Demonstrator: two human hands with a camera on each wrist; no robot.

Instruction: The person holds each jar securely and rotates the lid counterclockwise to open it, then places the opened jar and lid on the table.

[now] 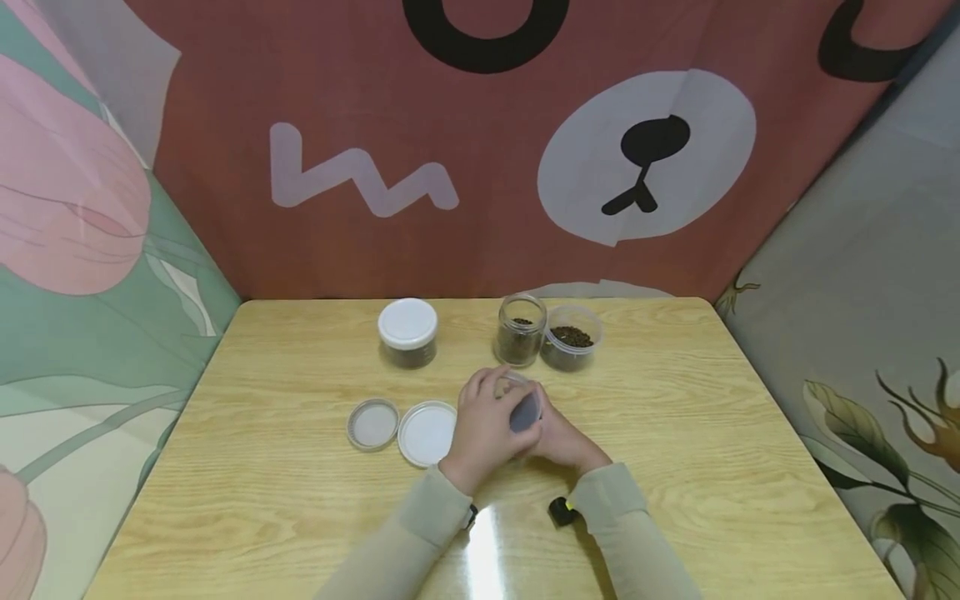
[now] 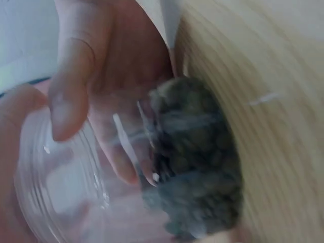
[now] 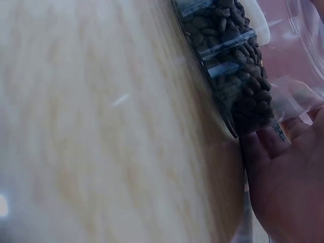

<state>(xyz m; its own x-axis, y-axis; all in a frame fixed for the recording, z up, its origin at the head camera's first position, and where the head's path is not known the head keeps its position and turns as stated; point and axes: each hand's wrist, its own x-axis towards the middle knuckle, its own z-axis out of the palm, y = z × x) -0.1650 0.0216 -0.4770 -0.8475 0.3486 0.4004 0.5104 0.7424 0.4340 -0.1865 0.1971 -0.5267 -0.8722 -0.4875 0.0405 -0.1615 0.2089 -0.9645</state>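
In front of the person, both hands hold a clear jar (image 1: pixel 527 412). It lies over on its side, its base toward the wearer. Dark bean-like seeds (image 3: pixel 243 76) are heaped at the base end, while the threaded mouth end (image 2: pixel 61 177) shows clear wall. Wrapped over the jar from the left is the left hand (image 1: pixel 486 425), thumb and fingers bent round it. The right hand (image 1: pixel 558 433) grips from the right and partly behind; its fingertips are hidden in the head view but show curled against the wall in the right wrist view.
Beyond the hands stand an uncovered jar (image 1: pixel 519 343) and a low clear tub (image 1: pixel 567 357), both with dark grains inside. A white-lidded jar (image 1: pixel 407 327) is at back left. Left of the hands lie a greyish lid (image 1: pixel 372 424) and a white lid (image 1: pixel 426 435) on the wooden table (image 1: pixel 247 483).
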